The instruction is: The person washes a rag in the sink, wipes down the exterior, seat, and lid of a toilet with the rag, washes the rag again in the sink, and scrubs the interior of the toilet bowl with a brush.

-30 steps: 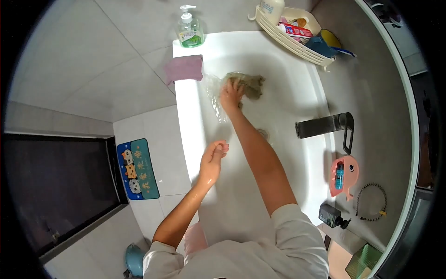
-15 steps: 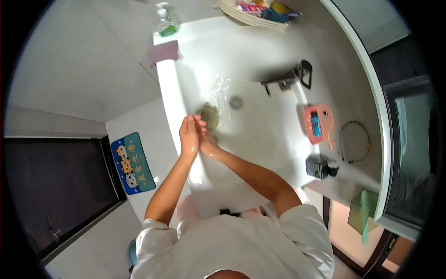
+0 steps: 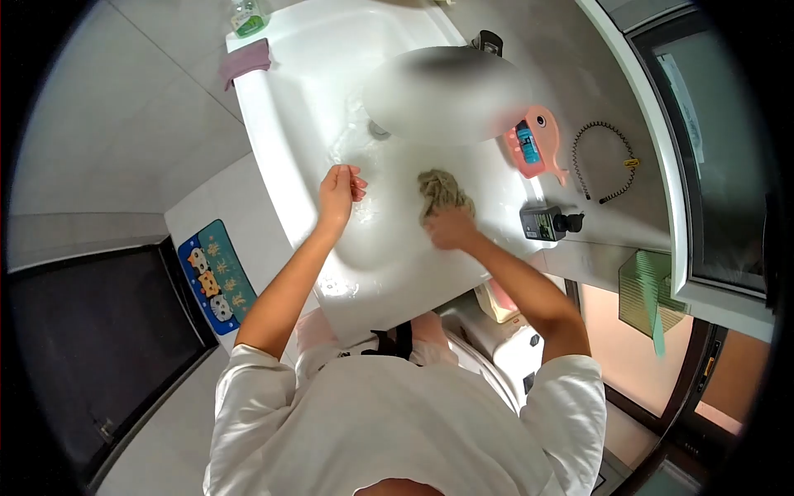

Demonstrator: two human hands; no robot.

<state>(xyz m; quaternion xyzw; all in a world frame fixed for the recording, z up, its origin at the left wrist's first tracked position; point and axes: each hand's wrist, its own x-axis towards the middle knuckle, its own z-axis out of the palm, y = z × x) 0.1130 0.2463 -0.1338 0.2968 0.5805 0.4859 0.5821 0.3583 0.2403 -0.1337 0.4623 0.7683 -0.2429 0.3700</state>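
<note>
One cloth [image 3: 436, 187] under right hand [image 3: 451, 227], inside sink edge [image 3: 263, 151]

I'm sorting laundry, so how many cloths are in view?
2: the purple cloth over the rim of the sink, near the soap bottle, and the greenish-brown cloth inside, under the right hand. The blurred patch might hide more.

You wear a loose white top [image 3: 405, 430] of soft, lightly creased fabric. Its left sleeve [image 3: 256, 380] and right sleeve [image 3: 566, 388] are short and wide, with wrinkles running through them, and stop above your elbows. Pale pink clothing [image 3: 430, 327] shows lower down. Your left hand [image 3: 337, 198] and right hand [image 3: 451, 228] are bare.
</note>
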